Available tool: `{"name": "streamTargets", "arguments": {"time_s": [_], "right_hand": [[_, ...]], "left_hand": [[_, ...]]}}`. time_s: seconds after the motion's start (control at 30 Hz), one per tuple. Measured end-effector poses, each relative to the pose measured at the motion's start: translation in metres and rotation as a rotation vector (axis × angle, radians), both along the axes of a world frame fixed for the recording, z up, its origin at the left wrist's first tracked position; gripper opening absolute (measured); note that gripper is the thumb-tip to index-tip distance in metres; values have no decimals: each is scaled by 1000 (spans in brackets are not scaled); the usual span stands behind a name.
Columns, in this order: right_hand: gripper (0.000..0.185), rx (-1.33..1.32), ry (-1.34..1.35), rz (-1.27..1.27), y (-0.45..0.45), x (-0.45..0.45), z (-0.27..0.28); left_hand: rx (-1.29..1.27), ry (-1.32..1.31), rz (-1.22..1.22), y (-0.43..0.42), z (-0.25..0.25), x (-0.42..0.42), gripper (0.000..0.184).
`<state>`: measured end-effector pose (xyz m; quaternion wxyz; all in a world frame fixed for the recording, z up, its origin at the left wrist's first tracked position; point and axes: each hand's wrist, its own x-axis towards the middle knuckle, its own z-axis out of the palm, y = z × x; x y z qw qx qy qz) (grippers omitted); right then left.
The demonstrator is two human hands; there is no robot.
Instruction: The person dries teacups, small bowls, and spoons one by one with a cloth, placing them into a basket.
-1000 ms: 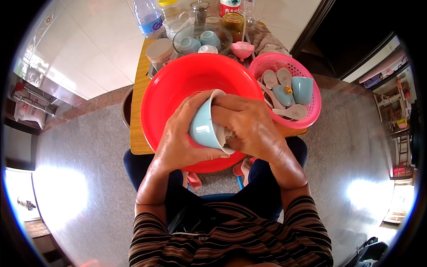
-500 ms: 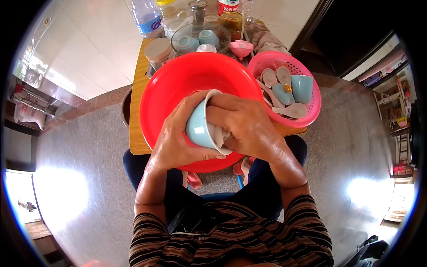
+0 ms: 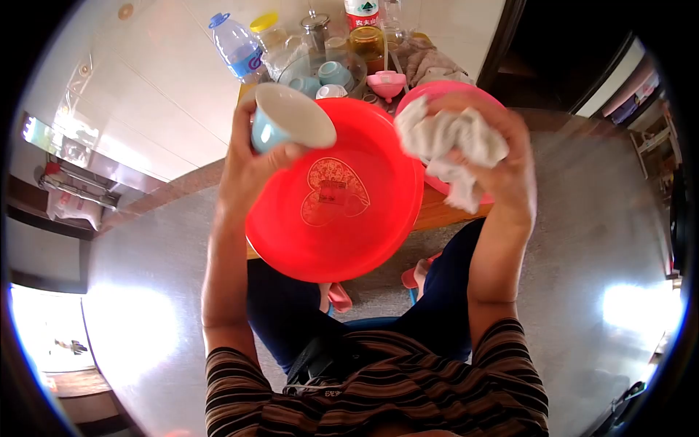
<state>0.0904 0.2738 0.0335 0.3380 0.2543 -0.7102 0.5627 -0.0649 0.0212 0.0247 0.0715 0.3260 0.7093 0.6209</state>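
Note:
My left hand (image 3: 247,153) grips a light blue bowl (image 3: 295,118) with a white inside, tilted so its mouth faces right, above the left rim of a red basin (image 3: 393,218). Crumpled in my right hand (image 3: 513,156) is a whitish cloth (image 3: 455,138), slightly blurred by motion. That hand is raised over the pink strainer basket (image 3: 429,89), and together with the cloth it hides most of the basket and what lies in it. A gold printed design shows on the basin's bottom.
Behind the basin stand a glass dish with small blue cups (image 3: 335,73), a pink funnel-shaped thing (image 3: 386,84), a plastic bottle (image 3: 239,49), a yellow-lidded jar (image 3: 268,30) and an amber jar (image 3: 367,45). A brownish towel (image 3: 433,62) lies at the back right.
My hands have moved apart. The left lifted the bowl up and left; the right drew the cloth out of it and swung right over the basket.

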Motion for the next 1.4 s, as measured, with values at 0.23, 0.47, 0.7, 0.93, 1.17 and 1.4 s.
{"name": "streamTargets", "arguments": {"time_s": [0.23, 0.47, 0.7, 0.93, 1.17, 1.4], "right_hand": [[29, -145, 92, -302, 40, 37, 16], [32, -443, 269, -863, 59, 57, 1], [41, -600, 377, -1123, 51, 63, 16], [43, -498, 438, -1118, 67, 69, 6], [42, -444, 464, -1165, 59, 61, 9], [42, -365, 509, -1244, 51, 61, 11]], "left_hand": [[-345, 25, 95, 63, 29, -101, 84], [-735, 307, 166, 126, 17, -160, 85], [-1180, 754, 259, 158, -2, -176, 89], [-1260, 717, 139, 172, -3, -178, 92], [-1305, 637, 111, 172, -5, -167, 100], [-1009, 696, 194, 158, -30, -174, 91]]}}
